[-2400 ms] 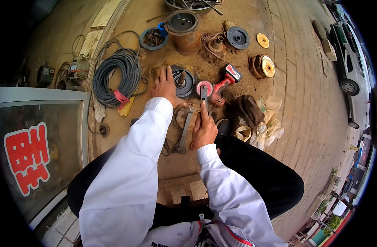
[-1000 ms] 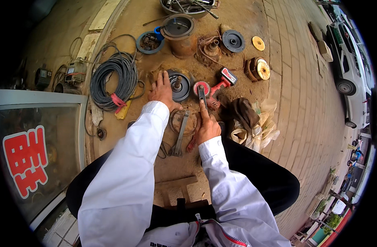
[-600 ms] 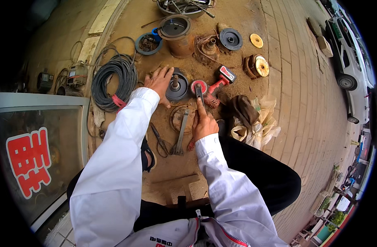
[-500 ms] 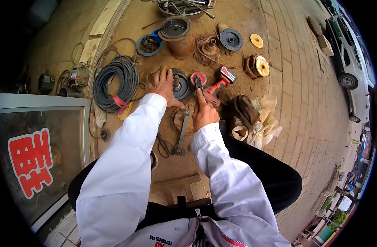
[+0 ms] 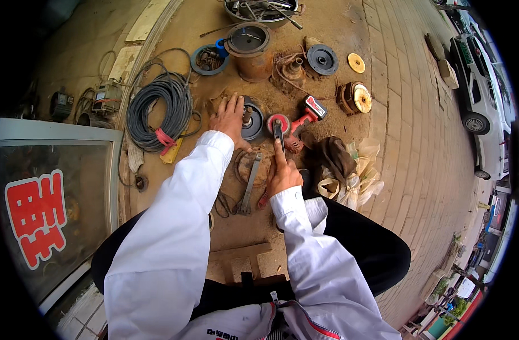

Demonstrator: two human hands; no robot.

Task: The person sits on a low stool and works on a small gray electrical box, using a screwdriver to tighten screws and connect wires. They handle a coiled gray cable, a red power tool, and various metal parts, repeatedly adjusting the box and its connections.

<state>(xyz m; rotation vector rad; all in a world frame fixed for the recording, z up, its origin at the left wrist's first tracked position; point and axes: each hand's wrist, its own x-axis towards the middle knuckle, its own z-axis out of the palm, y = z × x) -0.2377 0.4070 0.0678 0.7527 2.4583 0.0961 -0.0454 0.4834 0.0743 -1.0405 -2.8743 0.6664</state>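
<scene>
My left hand (image 5: 229, 122) lies spread along the left edge of a round grey metal cover (image 5: 252, 129), from whose middle a short shaft (image 5: 247, 116) stands up. Its fingers point away from me and the thumb reaches toward the near side. My right hand (image 5: 285, 177) is closed around a long dark metal hand tool (image 5: 278, 131), index finger laid along it. The tool's far end is over a red round tin (image 5: 285, 122); whether it touches cannot be seen. A red cordless power tool (image 5: 300, 123) lies just right of the tin.
A coil of black cable (image 5: 157, 116) lies left. Beyond are a rusty motor housing (image 5: 252, 62), a blue bowl of small parts (image 5: 209, 59), a grey disc (image 5: 322, 59) and a copper-wound stator (image 5: 355, 98). A flat metal bar (image 5: 250, 184) lies nearer; plastic bags (image 5: 361, 175) sit right.
My right hand has drawn back slightly toward me with the tool. The left hand stays on the grey cover. The whole view has shifted a little.
</scene>
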